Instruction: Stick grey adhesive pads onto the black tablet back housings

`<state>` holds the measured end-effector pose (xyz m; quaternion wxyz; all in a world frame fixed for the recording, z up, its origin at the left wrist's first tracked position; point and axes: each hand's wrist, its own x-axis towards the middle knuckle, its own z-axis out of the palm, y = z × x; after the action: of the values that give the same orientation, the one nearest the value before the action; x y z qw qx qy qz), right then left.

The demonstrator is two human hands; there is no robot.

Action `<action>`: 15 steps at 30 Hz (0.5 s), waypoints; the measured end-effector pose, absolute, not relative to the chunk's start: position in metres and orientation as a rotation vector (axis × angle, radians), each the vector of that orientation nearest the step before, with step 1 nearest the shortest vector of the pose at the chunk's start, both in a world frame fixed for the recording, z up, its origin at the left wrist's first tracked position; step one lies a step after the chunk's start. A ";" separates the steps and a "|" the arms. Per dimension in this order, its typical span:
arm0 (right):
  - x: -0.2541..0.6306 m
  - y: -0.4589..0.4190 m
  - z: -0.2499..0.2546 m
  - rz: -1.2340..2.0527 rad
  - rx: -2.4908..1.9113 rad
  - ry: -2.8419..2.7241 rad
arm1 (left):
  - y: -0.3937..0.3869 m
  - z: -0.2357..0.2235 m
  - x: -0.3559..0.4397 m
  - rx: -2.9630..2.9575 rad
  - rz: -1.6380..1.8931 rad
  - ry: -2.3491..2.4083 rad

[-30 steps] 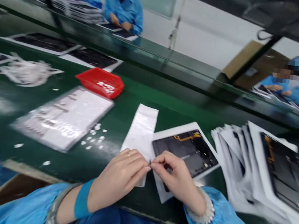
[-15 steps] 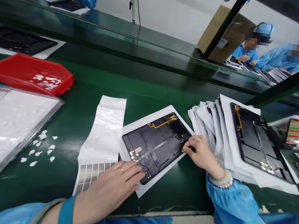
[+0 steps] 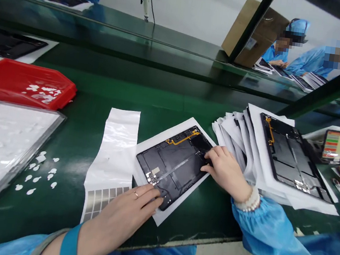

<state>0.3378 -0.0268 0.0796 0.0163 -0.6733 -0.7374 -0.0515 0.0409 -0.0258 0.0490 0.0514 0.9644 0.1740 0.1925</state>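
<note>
An opened tablet housing (image 3: pixel 170 169), dark grey inside with an orange flex cable near its top, lies on a white sheet (image 3: pixel 150 144). My left hand (image 3: pixel 130 206) rests with outstretched fingers over its lower left corner. At the right edge, my right hand (image 3: pixel 222 168) has bent fingers and its thumb apart from them, the tips at the housing; nothing shows held between them. Left of the housing lies a white backing sheet (image 3: pixel 119 146) with silvery rectangular stickers (image 3: pixel 102 200) at its near end, partly under my left hand.
To the right, a stack of white sheets (image 3: pixel 250 150) carries another tablet housing (image 3: pixel 294 156). At left are a red bin (image 3: pixel 22 79) with white pieces, a clear-covered white board (image 3: pixel 6 152) and several loose white tabs (image 3: pixel 36 179). Behind stands a cardboard box (image 3: pixel 254 34); co-workers sit beyond.
My right hand has shifted slightly up and left along the housing's edge, and its thumb and fingers have spread. My left hand stays at the corner. The view has shifted slightly.
</note>
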 end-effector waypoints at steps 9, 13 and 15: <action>0.349 0.023 0.065 -0.036 -2.315 -1.884 | -0.025 0.037 0.027 2.974 0.516 0.433; 0.344 0.048 0.089 -0.115 -2.367 -1.658 | -0.023 0.034 0.026 3.067 0.438 0.551; 0.344 0.073 0.104 -0.159 -2.393 -1.505 | -0.022 0.032 0.026 3.070 0.371 0.634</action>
<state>0.3440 0.0730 0.1044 0.1547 -0.8350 -0.5252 -0.0553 0.0258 -0.0222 0.0324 -0.0073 0.9725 0.2010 0.1175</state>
